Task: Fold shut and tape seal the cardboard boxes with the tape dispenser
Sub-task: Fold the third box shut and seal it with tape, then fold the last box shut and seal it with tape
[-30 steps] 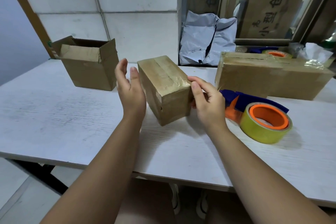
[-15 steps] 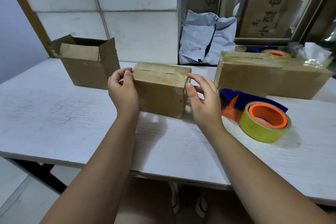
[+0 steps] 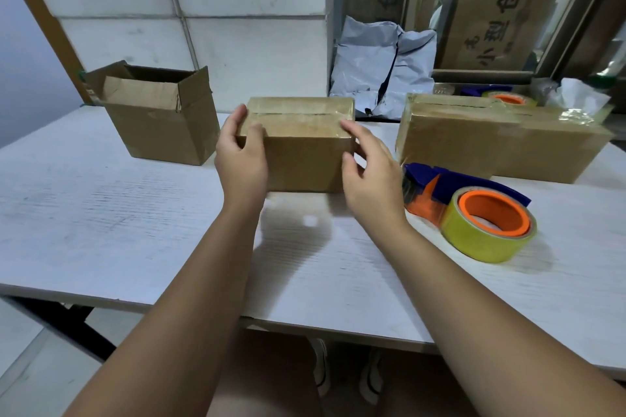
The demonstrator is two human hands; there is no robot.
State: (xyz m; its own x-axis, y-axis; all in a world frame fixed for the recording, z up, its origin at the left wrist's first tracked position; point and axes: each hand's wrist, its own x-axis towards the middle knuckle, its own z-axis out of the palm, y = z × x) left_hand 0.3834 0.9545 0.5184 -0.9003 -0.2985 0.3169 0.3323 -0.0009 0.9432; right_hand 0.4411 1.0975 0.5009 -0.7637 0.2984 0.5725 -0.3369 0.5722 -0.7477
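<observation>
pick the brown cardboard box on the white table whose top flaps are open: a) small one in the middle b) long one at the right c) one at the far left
c: the far-left brown cardboard box has its flaps standing up, while the small middle box and the long right box are closed with clear tape over their tops.

3 boxes (image 3: 159, 132) (image 3: 305, 162) (image 3: 491, 149), 2 tape disps. (image 3: 481, 237) (image 3: 508, 99)

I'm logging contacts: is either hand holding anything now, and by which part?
The left hand holds the taped box by its left end, thumb on its front face. The right hand is open by the right end, holding nothing.
</observation>
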